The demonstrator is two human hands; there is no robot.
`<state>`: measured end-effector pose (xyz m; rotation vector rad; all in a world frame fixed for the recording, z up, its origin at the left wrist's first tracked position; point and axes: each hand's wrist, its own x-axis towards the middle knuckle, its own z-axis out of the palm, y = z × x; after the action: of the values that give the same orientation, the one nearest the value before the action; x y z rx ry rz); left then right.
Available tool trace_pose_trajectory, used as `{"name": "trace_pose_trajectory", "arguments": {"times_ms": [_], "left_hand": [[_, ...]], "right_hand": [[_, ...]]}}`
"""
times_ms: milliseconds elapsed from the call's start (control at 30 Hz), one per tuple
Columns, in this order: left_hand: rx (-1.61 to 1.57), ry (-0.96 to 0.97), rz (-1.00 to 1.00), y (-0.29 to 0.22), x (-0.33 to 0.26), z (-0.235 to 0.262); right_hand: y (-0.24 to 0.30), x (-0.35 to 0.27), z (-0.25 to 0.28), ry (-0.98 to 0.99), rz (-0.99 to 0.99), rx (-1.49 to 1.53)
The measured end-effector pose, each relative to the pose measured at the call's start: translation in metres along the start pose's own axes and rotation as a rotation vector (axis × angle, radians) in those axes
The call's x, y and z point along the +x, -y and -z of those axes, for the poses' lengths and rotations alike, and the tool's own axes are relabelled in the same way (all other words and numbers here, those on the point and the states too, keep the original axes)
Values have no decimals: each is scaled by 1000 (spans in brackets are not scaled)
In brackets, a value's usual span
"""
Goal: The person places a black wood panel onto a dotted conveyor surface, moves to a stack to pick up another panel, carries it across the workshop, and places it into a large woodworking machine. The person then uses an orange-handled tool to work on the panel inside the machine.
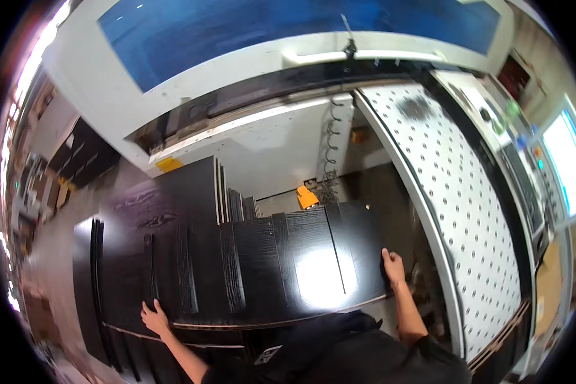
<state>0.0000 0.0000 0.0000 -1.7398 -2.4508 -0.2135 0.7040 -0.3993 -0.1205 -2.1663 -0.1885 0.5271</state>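
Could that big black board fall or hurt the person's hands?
Maybe. Each hand grips only an edge of the wide black board, the left hand at its near-left corner and the right hand on its right side, so it might tip or slip. Other dark boards lie stacked just beneath, so fingers could get pinched between them.

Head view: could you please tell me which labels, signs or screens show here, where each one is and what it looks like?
Screen: far right, on the machine's side, a bright upright rectangle, pale blue-white.
Yellow tag: left of centre, at the machine's lower edge above the dark panel stack, small and squarish.
Orange tag or block: centre, behind the panels, small; which of the two it is cannot be told.
Control buttons: beside the screen, small coloured dots.
No packages in view.
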Motion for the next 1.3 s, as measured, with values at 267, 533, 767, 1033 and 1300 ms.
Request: {"name": "trace_pose_trajectory", "arguments": {"times_ms": [267, 533, 767, 1033, 1300], "left_hand": [[-366, 133, -138, 20, 33, -37], [-422, 53, -174, -26, 10, 6], [-577, -26, -183, -112, -95, 42], [-547, 63, -260, -214, -154, 67], [-455, 274, -253, -275, -165, 76]], "right_hand": [[17, -31, 13, -90, -199, -84], [88, 0, 64, -172, -114, -268], [85, 35, 163, -314, -74, -275], [56, 66, 257, -313, -198, -292], [29, 104, 299, -358, -123, -416]]}}
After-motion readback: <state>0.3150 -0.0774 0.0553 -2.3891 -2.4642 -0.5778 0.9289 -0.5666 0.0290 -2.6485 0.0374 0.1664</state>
